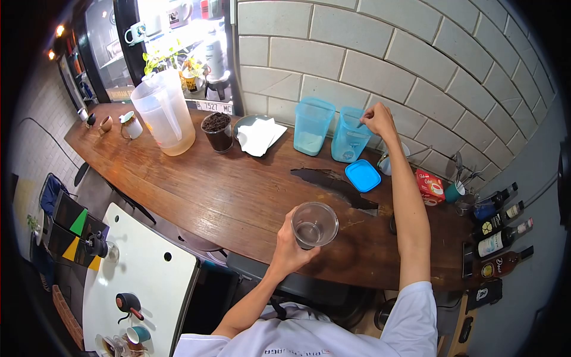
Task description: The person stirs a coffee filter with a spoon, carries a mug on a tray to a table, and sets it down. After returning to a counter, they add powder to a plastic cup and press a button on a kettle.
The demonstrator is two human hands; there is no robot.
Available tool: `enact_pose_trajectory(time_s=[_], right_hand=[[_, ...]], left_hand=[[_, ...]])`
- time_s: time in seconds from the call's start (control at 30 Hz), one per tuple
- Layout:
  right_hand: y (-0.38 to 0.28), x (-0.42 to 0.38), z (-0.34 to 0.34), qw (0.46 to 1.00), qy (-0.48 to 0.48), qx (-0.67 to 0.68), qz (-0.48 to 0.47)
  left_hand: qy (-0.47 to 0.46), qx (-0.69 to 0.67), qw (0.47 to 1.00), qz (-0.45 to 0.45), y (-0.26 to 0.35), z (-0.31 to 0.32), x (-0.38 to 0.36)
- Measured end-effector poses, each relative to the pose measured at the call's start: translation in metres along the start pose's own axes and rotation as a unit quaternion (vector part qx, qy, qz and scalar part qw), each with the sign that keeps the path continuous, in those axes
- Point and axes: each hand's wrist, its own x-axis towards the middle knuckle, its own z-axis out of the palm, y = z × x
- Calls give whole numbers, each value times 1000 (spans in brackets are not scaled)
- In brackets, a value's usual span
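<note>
My left hand (291,249) is wrapped round a clear, seemingly empty cup (315,225) near the front edge of the wooden counter. At the wall, my right hand (379,121) pinches something thin, perhaps a utensil handle, over the open top of a blue translucent container (350,140); its lower part is hidden inside. A second blue container (311,131) with pale contents stands just left of it. In front of them lies a bright blue square lid (363,175).
Left along the counter (226,190) stand a large pitcher (163,116), a glass of dark granules (217,134) and a plate with white napkins (257,137). To the right are a red box (429,187), a utensil cup (454,191) and several bottles (496,242).
</note>
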Motion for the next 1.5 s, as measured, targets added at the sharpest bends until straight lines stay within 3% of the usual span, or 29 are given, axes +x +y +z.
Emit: enact_pose_trajectory(time_s=[0.1,0.2,0.33,0.53,0.7,0.93,1.1,1.5], right_hand=[[3,-8,6,994,79,-17,-70],[9,-8,5,990,44,-56,-122],[7,-8,3,992,18,-42,-115],[7,-8,0,997,9,-15,-80],[22,-5,-2,994,76,70,-19],[37,-10,-14,990,120,71,36],[42,-20,-15,965,187,179,44],[69,-17,-24,930,247,251,107]], left_hand=[[3,4,1000,5,1,0,1],[3,10,1000,8,0,0,0],[2,8,1000,3,-5,1,-1],[4,10,1000,8,-2,1,0],[2,6,1000,2,-2,1,-1],[2,-1,1000,11,-2,2,0],[0,-5,1000,1,2,1,1],[-4,5,1000,1,0,1,1]])
